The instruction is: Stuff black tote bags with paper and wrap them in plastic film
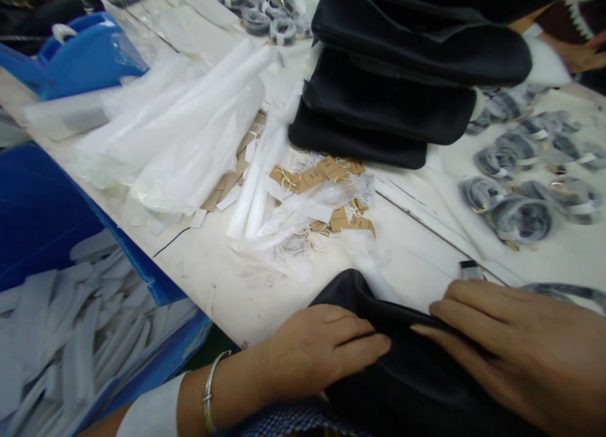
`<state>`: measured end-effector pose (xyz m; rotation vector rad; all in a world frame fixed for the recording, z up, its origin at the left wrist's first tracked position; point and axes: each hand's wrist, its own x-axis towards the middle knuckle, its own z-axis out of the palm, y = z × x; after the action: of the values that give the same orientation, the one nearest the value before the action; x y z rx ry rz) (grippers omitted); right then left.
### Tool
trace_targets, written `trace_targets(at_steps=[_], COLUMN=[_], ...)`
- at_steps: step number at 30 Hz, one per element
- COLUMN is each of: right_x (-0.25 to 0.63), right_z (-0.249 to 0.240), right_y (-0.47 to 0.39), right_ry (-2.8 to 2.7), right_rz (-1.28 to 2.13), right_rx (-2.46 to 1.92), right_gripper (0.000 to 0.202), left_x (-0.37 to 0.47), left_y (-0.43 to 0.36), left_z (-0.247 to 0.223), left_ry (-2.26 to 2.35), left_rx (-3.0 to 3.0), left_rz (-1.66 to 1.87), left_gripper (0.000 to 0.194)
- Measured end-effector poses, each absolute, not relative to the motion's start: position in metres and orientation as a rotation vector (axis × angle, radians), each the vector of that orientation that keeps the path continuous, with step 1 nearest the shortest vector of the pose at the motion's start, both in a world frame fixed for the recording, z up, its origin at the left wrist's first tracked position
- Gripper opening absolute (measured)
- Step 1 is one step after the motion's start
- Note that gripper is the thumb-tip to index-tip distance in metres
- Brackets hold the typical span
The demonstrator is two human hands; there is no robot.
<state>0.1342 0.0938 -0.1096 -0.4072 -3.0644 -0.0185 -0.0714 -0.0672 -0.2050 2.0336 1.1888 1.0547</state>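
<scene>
A black leather-like bag (402,374) lies at the table's near edge, partly below the view. My left hand (326,348), with a bangle on its wrist, is closed on the bag's left side, fingers curled over the material. On the upper right edge, my right hand (516,342) pinches the bag between thumb and fingers. The underside of both grips is hidden. Just beyond the bag are brown paper tags (310,179) with white strings, mixed with clear plastic pieces.
Black bags (388,99) are stacked at the back. Plastic-wrapped coiled straps (521,217) lie at right. White plastic sheets (189,134) and a blue tape dispenser (89,58) are at left. A blue bin (127,254) holds white strips. Another person's hand (575,55) shows at far right.
</scene>
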Motion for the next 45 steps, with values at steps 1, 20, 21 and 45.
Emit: trace_targets(at_steps=[1, 20, 21, 45], right_x=[0.133, 0.148, 0.146, 0.144], right_z=[-0.108, -0.152, -0.161, -0.233], right_y=[0.096, 0.170, 0.173, 0.155], right_ry=[-3.135, -2.999, -2.936, -2.566], right_rz=[0.008, 0.880, 0.961, 0.685], right_rx=[-0.387, -1.112, -1.174, -1.177], right_gripper=[0.035, 0.047, 0.048, 0.043], left_x=[-0.068, -0.053, -0.052, -0.064], left_y=[-0.066, -0.066, -0.070, -0.108], left_z=[-0.208, -0.229, -0.232, -0.235], left_ry=[1.209, 1.801, 1.839, 2.021], left_rx=[2.016, 1.759, 1.775, 1.465], left_rz=[1.050, 1.141, 1.142, 0.920], left_gripper=[0.033, 0.030, 0.033, 0.026])
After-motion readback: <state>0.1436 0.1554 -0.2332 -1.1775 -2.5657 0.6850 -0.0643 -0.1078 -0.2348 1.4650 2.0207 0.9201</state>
